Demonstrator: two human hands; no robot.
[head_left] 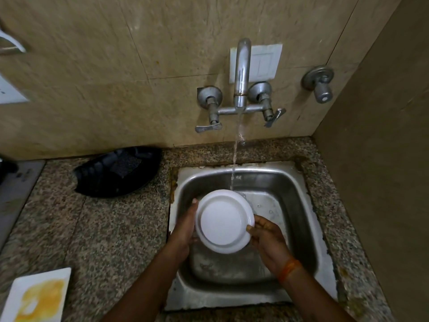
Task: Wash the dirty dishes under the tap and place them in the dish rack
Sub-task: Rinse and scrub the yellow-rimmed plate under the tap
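Two hands hold one round white plate (pixel 224 221) over the steel sink (pixel 299 194), its underside turned up toward the camera and its far rim just under the stream of water (pixel 235 159) falling from the wall tap (pixel 242 73). The left hand (pixel 183 231) lies flat along the plate's left edge, fingers stretched toward the far rim, more cupping than clamping. The right hand (pixel 267 238) is curled on the right edge, thumb pressed on the raised rim and the other fingers out of sight beneath, so it has the firmer hold.

The plate looks stiff and light, probably ceramic or melamine; which one cannot be told from here. Wet, it will be slippery, and a ceramic one would chip against the steel basin if it slid free. The safest hold is on opposite sides of the rim, thumbs on top and fingers under, as the hands roughly have it, turning the plate by the edge instead of the smooth centre.

On the granite table (pixel 104 228) to the left, a square white plate (pixel 39 296) smeared with yellow residue waits near the front edge, and a black ribbed tray (pixel 116 173) sits by the wall; whether that serves as the dish rack is unclear.
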